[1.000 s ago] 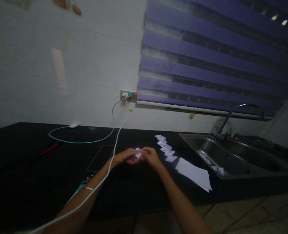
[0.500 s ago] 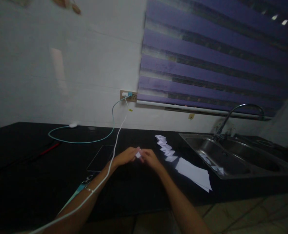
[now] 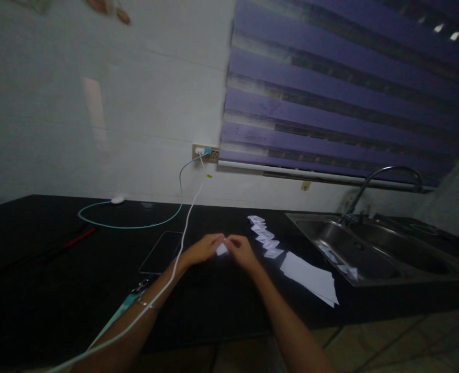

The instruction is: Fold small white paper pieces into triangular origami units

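Between my two hands is a small folded piece of white paper [image 3: 221, 249], just above the dark countertop [image 3: 210, 305]. My left hand [image 3: 204, 248] pinches it from the left, and my right hand [image 3: 240, 250] grips it from the right, with the fingertips of both meeting at its top. Fingers cover much of the paper, so its exact folds are hidden. To the right lies a row of several folded white paper pieces [image 3: 266, 235]. Nearer to me, a stack of flat white paper sheets [image 3: 310, 277] rests beside that row.
A phone-like dark slab [image 3: 162, 252] lies left of my hands. A white cable [image 3: 174, 267] crosses over my left forearm from the wall outlet [image 3: 214, 154]. The steel sink [image 3: 297, 220] with its faucet [image 3: 363, 189] is at the right. A teal strap [image 3: 115, 316] lies by my left arm.
My fingers have shifted slightly on the folded paper, and its white part now shows lower, beneath the fingertips. The other papers remain where they were.
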Demonstrator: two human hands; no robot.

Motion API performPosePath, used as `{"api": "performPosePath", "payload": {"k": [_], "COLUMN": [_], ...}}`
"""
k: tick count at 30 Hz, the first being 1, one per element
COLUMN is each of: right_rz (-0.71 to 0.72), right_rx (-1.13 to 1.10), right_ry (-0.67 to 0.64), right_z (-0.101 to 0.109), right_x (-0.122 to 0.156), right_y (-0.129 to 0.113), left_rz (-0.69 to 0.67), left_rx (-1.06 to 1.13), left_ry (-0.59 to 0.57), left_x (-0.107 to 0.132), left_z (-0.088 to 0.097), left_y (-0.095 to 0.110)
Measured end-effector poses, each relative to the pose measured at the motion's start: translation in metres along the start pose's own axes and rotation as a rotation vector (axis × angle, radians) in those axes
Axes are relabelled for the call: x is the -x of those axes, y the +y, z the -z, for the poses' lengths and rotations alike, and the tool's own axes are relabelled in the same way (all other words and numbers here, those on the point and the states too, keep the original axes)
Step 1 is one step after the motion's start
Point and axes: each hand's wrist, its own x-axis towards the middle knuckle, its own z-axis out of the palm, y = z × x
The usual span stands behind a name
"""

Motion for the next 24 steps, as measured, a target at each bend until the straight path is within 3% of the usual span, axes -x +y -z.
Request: {"api": "performPosePath", "payload": {"k": [5, 14, 19, 24], "right_rz": [-0.003, 0.003, -0.035, -0.082], "right_rx": [0.011, -0.016, -0.041, -0.148], "right_ry": [0.016, 0.153, 0.297, 0.351], "right_z": [-0.001, -0.004, 0.001, 0.003], "right_x": [0.001, -0.001, -0.001, -0.005], "right_y": [-0.004, -0.006, -0.004, 0.004], "left_rz": [-0.005, -0.04, -0.035, 0.014], "left_rx": [0.011, -0.003, 0.081, 0.164], "left_ry": [-0.013, 0.158, 0.33, 0.512], "left_x": [0.002, 0.0, 0.0, -0.002], "left_z": [0.003, 0.006, 0.009, 0.01], "left_y": [0.005, 0.019, 0.025, 0.027]}}
